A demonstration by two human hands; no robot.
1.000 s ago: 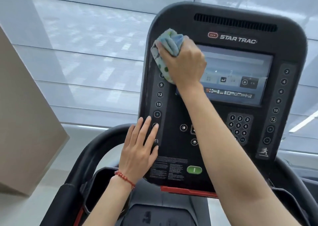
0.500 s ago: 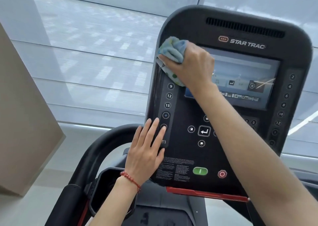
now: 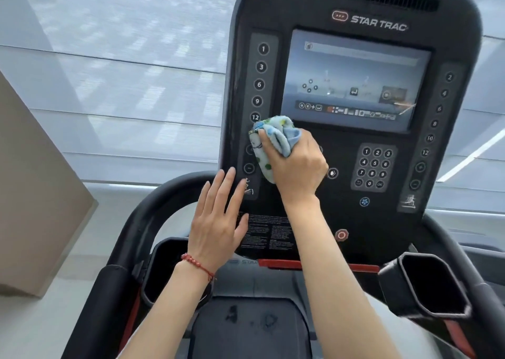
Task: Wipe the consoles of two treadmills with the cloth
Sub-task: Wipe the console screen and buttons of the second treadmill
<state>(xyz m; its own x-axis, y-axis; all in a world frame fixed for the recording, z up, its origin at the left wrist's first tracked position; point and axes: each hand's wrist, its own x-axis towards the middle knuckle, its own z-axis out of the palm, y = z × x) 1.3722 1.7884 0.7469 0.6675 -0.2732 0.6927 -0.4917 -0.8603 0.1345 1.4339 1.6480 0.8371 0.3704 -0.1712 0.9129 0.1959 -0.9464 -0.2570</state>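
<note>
The black treadmill console [image 3: 352,145] rises in front of you, its screen [image 3: 355,82] lit. Your right hand [image 3: 296,167] is closed around the bunched blue cloth [image 3: 269,145], pressing it against the left button column just below the 12. Your left hand [image 3: 218,222] lies flat, fingers spread, on the console's lower-left edge.

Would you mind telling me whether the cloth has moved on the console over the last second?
Yes. The cloth, in the right hand, has moved down from the screen's upper-left corner to below its lower-left corner.
</note>
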